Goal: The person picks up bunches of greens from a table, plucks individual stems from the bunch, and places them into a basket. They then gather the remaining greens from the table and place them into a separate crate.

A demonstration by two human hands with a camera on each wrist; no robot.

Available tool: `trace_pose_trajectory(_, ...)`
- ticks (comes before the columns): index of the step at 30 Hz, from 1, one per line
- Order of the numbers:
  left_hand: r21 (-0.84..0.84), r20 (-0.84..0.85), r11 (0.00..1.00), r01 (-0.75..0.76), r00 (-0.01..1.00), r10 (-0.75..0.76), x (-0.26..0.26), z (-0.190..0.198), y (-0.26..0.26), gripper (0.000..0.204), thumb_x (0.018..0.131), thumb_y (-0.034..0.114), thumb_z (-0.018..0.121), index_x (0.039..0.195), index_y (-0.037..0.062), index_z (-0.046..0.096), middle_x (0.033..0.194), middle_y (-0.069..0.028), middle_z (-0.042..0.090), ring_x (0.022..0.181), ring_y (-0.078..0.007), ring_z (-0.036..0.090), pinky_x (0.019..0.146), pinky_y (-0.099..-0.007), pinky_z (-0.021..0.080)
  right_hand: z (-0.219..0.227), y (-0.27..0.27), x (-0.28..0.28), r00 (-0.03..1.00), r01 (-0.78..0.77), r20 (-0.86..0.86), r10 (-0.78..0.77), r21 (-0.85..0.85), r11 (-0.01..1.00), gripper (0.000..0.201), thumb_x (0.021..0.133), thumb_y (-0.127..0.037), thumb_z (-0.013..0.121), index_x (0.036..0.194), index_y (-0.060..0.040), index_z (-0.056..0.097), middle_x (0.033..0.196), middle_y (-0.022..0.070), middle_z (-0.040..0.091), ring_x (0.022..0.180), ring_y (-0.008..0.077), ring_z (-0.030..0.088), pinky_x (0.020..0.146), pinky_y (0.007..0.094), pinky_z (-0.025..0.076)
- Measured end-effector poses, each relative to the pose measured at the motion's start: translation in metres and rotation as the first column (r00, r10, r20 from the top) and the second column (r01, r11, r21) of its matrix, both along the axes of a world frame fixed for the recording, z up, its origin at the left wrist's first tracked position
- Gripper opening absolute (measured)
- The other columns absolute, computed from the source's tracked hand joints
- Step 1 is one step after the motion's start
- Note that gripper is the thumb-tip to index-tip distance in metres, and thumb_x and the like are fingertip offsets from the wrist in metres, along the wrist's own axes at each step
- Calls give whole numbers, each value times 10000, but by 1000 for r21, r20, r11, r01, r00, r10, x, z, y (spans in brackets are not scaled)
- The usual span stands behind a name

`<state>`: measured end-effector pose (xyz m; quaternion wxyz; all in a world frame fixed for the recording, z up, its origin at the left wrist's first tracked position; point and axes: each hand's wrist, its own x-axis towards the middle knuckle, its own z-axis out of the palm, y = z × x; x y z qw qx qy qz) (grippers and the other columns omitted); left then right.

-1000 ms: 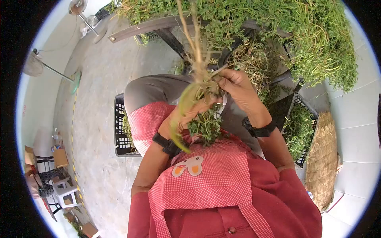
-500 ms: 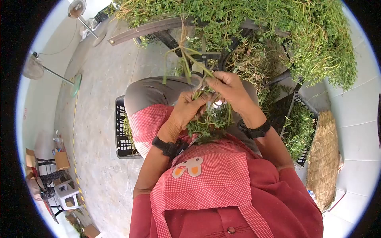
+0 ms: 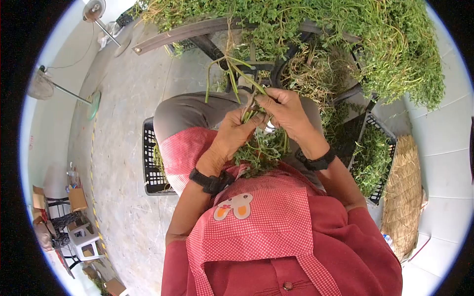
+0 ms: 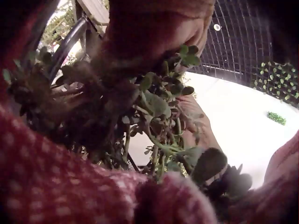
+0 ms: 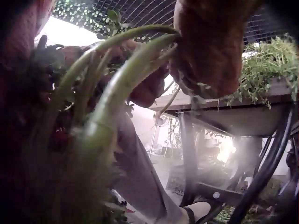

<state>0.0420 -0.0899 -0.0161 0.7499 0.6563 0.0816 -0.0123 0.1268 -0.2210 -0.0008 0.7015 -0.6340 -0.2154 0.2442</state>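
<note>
A bunch of leafy green herbs (image 3: pixel 261 148) hangs over the lap, its stems pointing up and away. My left hand (image 3: pixel 236 132) grips the bunch from the left, fingers curled round the stems. My right hand (image 3: pixel 282 109) pinches the upper stems (image 3: pixel 236 74), fingers curled on them. In the left wrist view the small round leaves (image 4: pixel 161 112) fill the middle under the hand. The right wrist view shows thick pale green stems (image 5: pixel 119 84) running up into the curled fingers (image 5: pixel 210 51).
A big heap of the same greens (image 3: pixel 345 39) lies on a table ahead. A black crate (image 3: pixel 150 163) stands left of the knees, another crate with greens (image 3: pixel 375 153) on the right beside a straw bundle (image 3: pixel 402 197). Fans (image 3: pixel 94 10) stand on the concrete floor.
The long pale roots that stood up from the bunch a second ago are gone. Both hands have stayed together on the stems, shifting slightly upward.
</note>
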Motion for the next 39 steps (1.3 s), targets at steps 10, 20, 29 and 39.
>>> trace_pose_trajectory(10,119,-123,951,-285,946,299,4,-23,18,196,890,161,500,815,3,591,720,-26,590,550,-101,526,501,-236,444,2,9,-19,942,127,316,-116,-16,992,259,902,-225,532,839,9,626,538,-16,489,468,49,415,423,235,320)
trace_pose_trajectory(20,37,0,996,81,997,-81,0,-12,3,202,910,186,517,874,15,619,675,-15,599,553,-55,520,469,-233,413,-12,3,5,997,73,-10,-73,142,987,256,908,-223,540,811,5,605,559,0,511,418,54,439,385,203,352)
trace_pose_trajectory(29,266,-71,930,-255,956,283,13,-28,22,163,870,102,518,804,-12,615,663,-10,552,539,-73,480,485,-261,396,7,4,-11,997,-80,13,79,154,985,256,898,-224,556,838,19,611,579,19,553,429,69,488,372,201,368)
trace_pose_trajectory(39,-35,6,997,71,997,-71,-4,-4,5,165,850,132,639,959,8,635,836,69,559,725,-32,461,633,-203,406,4,3,25,985,105,-149,-84,141,984,226,894,-199,548,914,27,553,676,76,588,499,126,562,382,220,440)
